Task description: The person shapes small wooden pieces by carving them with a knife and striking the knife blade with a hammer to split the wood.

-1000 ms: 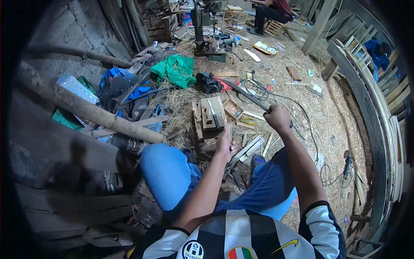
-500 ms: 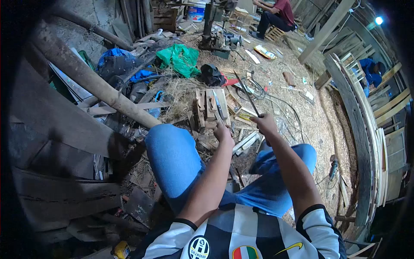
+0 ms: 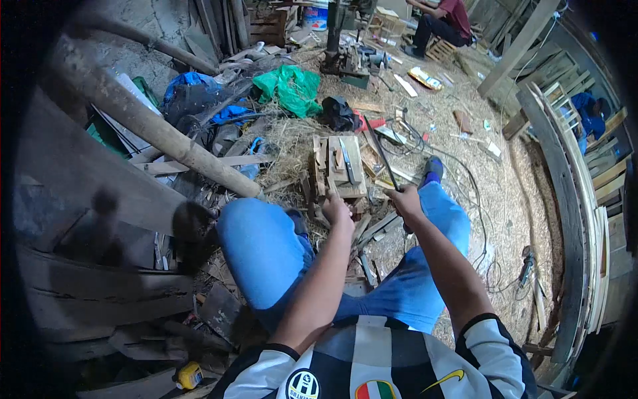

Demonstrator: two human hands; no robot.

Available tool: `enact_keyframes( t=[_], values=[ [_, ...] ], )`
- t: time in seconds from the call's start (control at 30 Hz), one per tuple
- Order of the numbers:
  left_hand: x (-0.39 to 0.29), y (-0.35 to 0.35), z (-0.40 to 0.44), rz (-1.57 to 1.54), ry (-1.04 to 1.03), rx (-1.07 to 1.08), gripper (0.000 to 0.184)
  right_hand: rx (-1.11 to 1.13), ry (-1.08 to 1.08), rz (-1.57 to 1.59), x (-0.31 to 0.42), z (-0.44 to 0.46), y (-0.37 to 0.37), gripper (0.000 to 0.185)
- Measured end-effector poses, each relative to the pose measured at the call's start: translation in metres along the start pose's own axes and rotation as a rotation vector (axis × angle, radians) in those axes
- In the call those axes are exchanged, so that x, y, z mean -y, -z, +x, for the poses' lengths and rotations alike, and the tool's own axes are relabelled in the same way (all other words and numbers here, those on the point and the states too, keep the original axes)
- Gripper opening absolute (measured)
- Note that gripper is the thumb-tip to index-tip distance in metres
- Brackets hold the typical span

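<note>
My right grip is closed round the near end of a long dark blade. Its long axis runs away from me and slants to my left, so the far end stands beyond the wooden block as I see it. My left grip is curled, with what looks like a thin pale strip poking out ahead; the fingers hide the rest of it. The strip points forward to the block's near edge; whether it touches, I can't tell. Of my two hands, the left is nearer the block, just short of it, while the right is off to its right. A knife lies lengthwise on top, handle toward me.

The block sits on a floor strewn with straw and wood scraps, ahead of my spread knees. Beyond it to the left is a green plastic bag; a round pole slants along my left, planks line my right, and a person in dark red sits farther back.
</note>
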State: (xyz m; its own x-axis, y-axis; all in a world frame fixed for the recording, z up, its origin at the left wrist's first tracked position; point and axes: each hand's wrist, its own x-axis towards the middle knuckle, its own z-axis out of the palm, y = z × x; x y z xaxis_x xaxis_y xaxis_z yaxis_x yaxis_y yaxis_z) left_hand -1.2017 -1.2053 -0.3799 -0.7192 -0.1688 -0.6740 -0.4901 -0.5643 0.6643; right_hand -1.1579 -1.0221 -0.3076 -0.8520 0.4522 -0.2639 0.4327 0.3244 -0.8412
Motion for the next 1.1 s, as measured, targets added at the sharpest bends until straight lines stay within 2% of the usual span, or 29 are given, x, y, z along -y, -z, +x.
enact_keyframes(
  t=[0.07, 0.13, 0.27, 0.3, 0.33, 0.43, 0.7, 0.73, 0.8, 0.83, 0.87, 0.93, 1.1],
  values=[
    [-0.002, 0.004, 0.002, 0.046, -0.039, -0.077, 0.037, 0.024, -0.032, 0.002, -0.018, 0.008, 0.006, 0.036],
    [0.002, 0.013, 0.004, 0.058, -0.036, -0.002, 0.038, 0.034, -0.026, 0.039, -0.038, 0.013, 0.008, 0.036],
    [0.010, 0.019, -0.014, 0.181, -0.029, -0.002, 0.036, -0.042, 0.020, 0.188, -0.071, 0.010, 0.011, 0.029],
    [0.014, 0.020, -0.019, 0.213, -0.045, -0.006, 0.034, -0.053, -0.031, 0.226, -0.071, 0.011, 0.013, 0.028],
    [0.019, 0.022, -0.020, 0.243, -0.065, -0.009, 0.034, 0.000, -0.200, 0.164, -0.064, 0.012, 0.023, 0.038],
    [0.024, 0.020, -0.038, 0.305, -0.097, -0.022, 0.033, -0.062, -0.070, 0.167, -0.072, 0.014, 0.026, 0.040],
    [0.041, 0.023, -0.056, 0.377, -0.102, 0.145, 0.022, -0.145, -0.183, 0.120, -0.079, 0.005, 0.043, 0.051],
    [0.043, 0.027, -0.055, 0.390, -0.125, 0.173, 0.023, -0.139, -0.183, 0.121, -0.082, 0.006, 0.040, 0.051],
    [0.045, 0.032, -0.055, 0.402, -0.119, 0.157, 0.024, -0.238, -0.086, 0.100, -0.090, 0.010, 0.034, 0.034],
    [0.044, 0.033, -0.056, 0.415, -0.110, 0.150, 0.026, -0.229, -0.088, 0.111, -0.093, 0.013, 0.031, 0.033],
    [0.041, 0.034, -0.056, 0.413, -0.110, 0.149, 0.026, -0.227, -0.087, 0.110, -0.096, 0.015, 0.029, 0.033],
    [0.035, 0.035, -0.057, 0.418, -0.122, 0.151, 0.025, -0.153, -0.183, 0.057, -0.085, 0.004, 0.037, 0.048],
    [0.012, 0.045, -0.046, 0.412, -0.106, 0.170, 0.031, -0.176, -0.189, -0.088, -0.081, -0.002, 0.037, 0.046]
  ],
)
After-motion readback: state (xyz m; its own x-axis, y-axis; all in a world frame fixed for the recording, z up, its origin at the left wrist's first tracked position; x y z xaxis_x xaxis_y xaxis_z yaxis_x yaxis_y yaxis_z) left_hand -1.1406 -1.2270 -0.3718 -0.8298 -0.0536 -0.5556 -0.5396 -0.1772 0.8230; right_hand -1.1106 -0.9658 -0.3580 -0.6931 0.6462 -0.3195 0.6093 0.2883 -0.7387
